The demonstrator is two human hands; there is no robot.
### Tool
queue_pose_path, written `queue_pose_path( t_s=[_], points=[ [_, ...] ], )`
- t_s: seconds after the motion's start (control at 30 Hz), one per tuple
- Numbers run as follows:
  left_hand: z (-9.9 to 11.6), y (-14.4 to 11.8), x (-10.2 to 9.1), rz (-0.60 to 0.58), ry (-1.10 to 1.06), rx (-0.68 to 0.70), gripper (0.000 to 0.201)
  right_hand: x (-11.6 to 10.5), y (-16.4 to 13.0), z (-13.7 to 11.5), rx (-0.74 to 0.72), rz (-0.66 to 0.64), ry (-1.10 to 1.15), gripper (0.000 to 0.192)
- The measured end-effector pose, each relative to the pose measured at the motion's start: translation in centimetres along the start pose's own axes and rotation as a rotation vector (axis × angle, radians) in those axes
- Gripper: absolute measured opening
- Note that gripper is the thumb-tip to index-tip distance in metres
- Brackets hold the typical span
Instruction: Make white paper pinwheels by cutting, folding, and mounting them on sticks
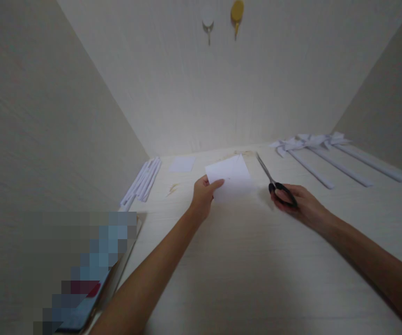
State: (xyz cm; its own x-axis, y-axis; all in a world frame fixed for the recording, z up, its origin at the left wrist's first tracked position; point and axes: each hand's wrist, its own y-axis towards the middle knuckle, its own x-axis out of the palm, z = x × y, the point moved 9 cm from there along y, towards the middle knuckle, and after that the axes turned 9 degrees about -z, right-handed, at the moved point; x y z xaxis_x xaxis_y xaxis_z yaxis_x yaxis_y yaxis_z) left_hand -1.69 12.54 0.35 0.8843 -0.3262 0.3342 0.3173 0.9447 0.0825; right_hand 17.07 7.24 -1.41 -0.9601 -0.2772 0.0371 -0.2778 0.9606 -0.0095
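Note:
A white sheet of paper is pinched at its left side by my left hand, thumb on top. The sheet is raised off the table and shows faint crease lines and a small dark mark. To its right, my right hand is closed around the black handles of a pair of scissors. The blades look closed and point up toward the wall, apart from the paper. A flat white paper square lies on the table behind my left hand.
Several rolled white paper sticks are bundled at the left. At the right, three paper pinwheels lie on the table. Two wall hooks hang above. A partly pixelated object leans at lower left.

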Motion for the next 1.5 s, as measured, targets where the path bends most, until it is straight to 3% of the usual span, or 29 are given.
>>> queue_pose_path(
  t_s=[0.13, 0.33, 0.53, 0.8, 1.07, 1.23, 1.37, 1.5],
  points=[
    [-1.6, 0.0, -0.9, 0.056, -0.080, -0.001, 0.027, -2.1, 0.1, 0.5, -0.025, 0.249, -0.031, 0.029],
    [-2.0, -0.2, -0.2, 0.025, -0.047, 0.027, 0.028, -0.5, 0.0, -0.1, -0.064, 0.359, -0.053, 0.028],
    [-2.0, -0.6, -0.3, 0.037, -0.046, 0.047, 0.031, 1.9, 0.5, -0.8, -0.159, 0.299, -0.150, 0.029],
    [-2.1, -2.4, 0.0, 0.068, -0.171, 0.034, 0.035, 4.4, 1.5, -1.2, -0.260, 0.345, 0.054, 0.027],
    [-2.6, -2.4, 0.8, -0.056, 0.091, -0.065, 0.029, 2.7, 1.3, -0.5, -0.277, 0.516, 0.254, 0.028],
    [-1.7, -2.7, -0.3, 0.084, 0.252, -0.038, 0.016, 1.9, 1.3, -0.3, -0.307, 0.563, 0.302, 0.026],
    [-1.3, -3.1, -0.8, 0.173, 0.161, -0.022, 0.015, 1.4, 0.9, -0.1, -0.286, 0.613, 0.309, 0.024],
    [-1.5, -3.4, -0.7, 0.197, 0.036, -0.003, 0.022, 3.3, 1.5, 0.1, -0.210, 0.467, 0.286, 0.024]
  ],
)
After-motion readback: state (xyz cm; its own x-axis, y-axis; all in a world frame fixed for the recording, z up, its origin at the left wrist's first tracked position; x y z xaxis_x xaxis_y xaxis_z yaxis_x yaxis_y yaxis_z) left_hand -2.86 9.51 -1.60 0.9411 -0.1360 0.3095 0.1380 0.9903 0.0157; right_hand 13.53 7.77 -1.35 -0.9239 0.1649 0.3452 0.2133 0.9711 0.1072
